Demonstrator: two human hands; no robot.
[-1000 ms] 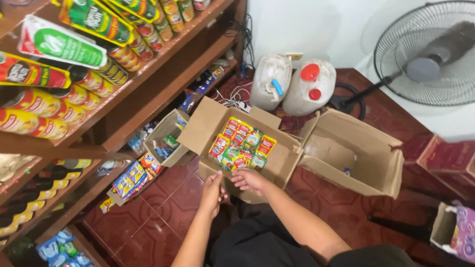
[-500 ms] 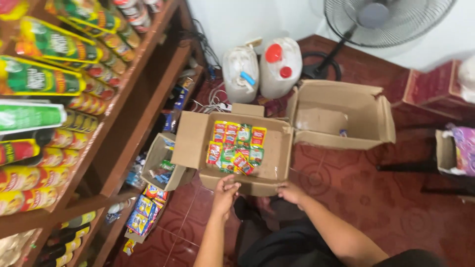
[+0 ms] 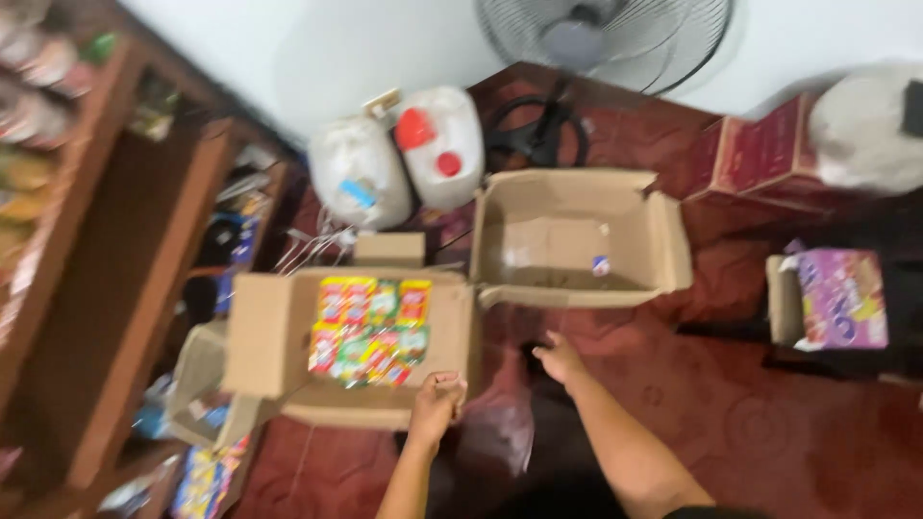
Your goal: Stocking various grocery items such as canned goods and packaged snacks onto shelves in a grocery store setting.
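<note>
An open brown carton [image 3: 269, 336] filled with colourful snack packets [image 3: 370, 332] sits on the red floor in front of me. My left hand [image 3: 437, 396] is curled into a fist at the carton's near right corner; blur hides whether it grips the edge. My right hand [image 3: 560, 360] hovers with fingers apart over the floor between this carton and a second, nearly empty open carton [image 3: 663, 250] further back. A clear plastic bag [image 3: 498, 432] lies between my forearms.
Wooden shelves [image 3: 106, 288] with goods run along the left. Two white plastic jugs [image 3: 404, 154] stand behind the cartons, and a floor fan [image 3: 606, 38] beyond them. A small box with a purple packet [image 3: 836, 298] and a red carton [image 3: 760, 154] are at the right.
The view has swung right and down, away from the shelves. My right hand has left the packet carton's front edge and moved right over the floor. My left hand stays at the carton.
</note>
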